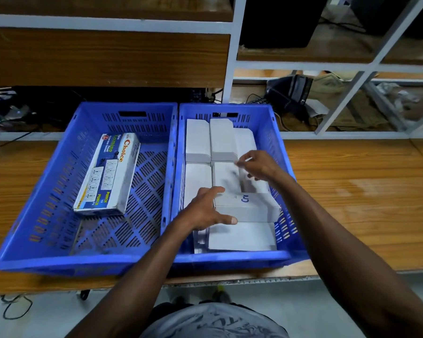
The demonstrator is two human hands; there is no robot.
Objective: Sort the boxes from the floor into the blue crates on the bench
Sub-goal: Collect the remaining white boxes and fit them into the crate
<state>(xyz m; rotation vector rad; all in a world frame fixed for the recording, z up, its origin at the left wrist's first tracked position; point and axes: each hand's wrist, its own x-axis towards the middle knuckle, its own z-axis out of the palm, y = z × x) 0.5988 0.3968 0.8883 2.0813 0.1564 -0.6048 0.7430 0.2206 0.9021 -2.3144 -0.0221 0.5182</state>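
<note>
Head view, as I read it from my remote station. Two blue perforated plastic crates stand side by side, touching, on a wooden bench [352, 191]. The left blue crate [47, 191] holds one long printed cardboard box marked "Choice" [108, 174], lying flat and slightly askew on the crate floor. The right blue crate [282, 142] is packed with plain white rectangular cardboard boxes [198, 140] laid flat in rows. On top of them, toward the near end, lies a white box with blue lettering [249, 207], set crosswise.

The left hand [205, 211] grasps this lettered box at its left end, fingers spread over the top edge and thumb along the near side. The right hand [257, 165] hovers over the middle row, thumb and forefinger pinching the corner of a white box beneath it; motion blur hides how firm that pinch is.

Behind the bench, I see a white metal rack with wooden shelves [108, 57] carrying cables and a dark bag [288, 93].
</note>
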